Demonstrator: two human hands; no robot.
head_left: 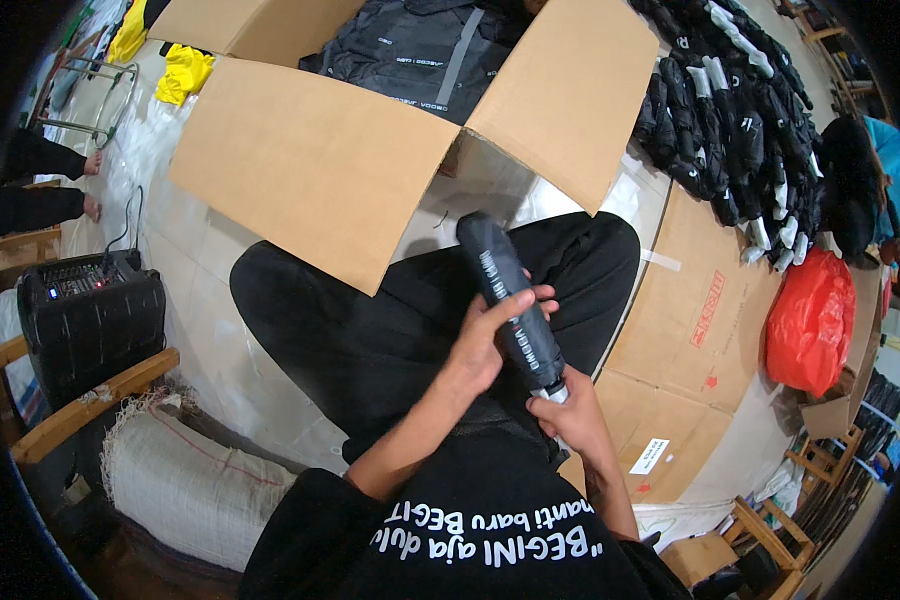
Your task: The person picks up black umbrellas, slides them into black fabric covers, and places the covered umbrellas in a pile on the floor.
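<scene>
A folded black umbrella (pixel 500 285) with pale lettering down its sleeve lies tilted over my lap, its far end toward the cardboard box. My left hand (pixel 488 338) is wrapped round the middle of it, thumb across the top and fingertips showing on the far side. My right hand (pixel 573 410) grips its near end, closed round the light grey handle (pixel 550 393). Beyond my knees stands an open cardboard box (pixel 315 165), its flaps folded outward. Inside it are black items (pixel 420 50) with printed lettering and a grey strip.
Many folded black umbrellas (pixel 730 130) are heaped at the far right, beside a red plastic bag (pixel 812 320). Flattened cardboard (pixel 685 320) lies right of my knee. On the left are a black speaker (pixel 92 305), a stuffed woven sack (pixel 195 480) and another person's feet (pixel 91 185).
</scene>
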